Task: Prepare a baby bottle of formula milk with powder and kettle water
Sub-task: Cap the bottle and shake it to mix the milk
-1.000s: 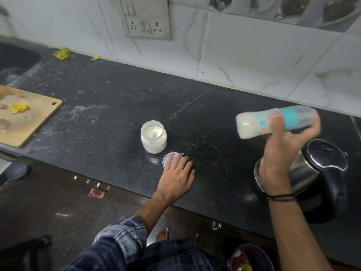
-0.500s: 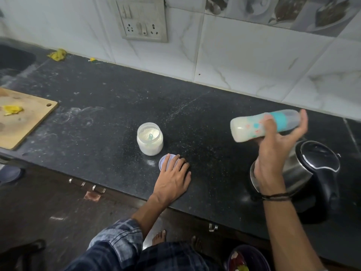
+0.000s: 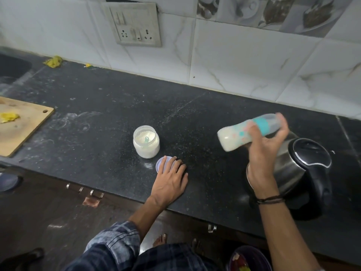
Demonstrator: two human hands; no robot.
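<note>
My right hand (image 3: 263, 153) grips a baby bottle (image 3: 234, 136) with a teal ring, held sideways in the air above the counter. White milk fills its left end, and the bottle looks motion-blurred. An open jar of white powder (image 3: 146, 142) with a scoop inside stands on the black counter (image 3: 97, 114). Beside the jar lies its round lid (image 3: 163, 163). My left hand (image 3: 170, 180) rests flat on the counter, its fingertips over the lid's edge. A steel kettle (image 3: 304, 165) with a black lid and handle sits at the right, partly behind my right hand.
A wooden cutting board (image 3: 21, 124) with a yellow scrap lies at the far left. A sink (image 3: 11, 69) is at the back left. Yellow scraps (image 3: 53, 61) lie by the tiled wall. A socket panel (image 3: 134, 26) is on the wall. Spilled powder dusts the counter.
The bottle in my right hand has shifted a little and tilted, base end lower, between the frames. My left hand has stayed on the counter by the lid.
</note>
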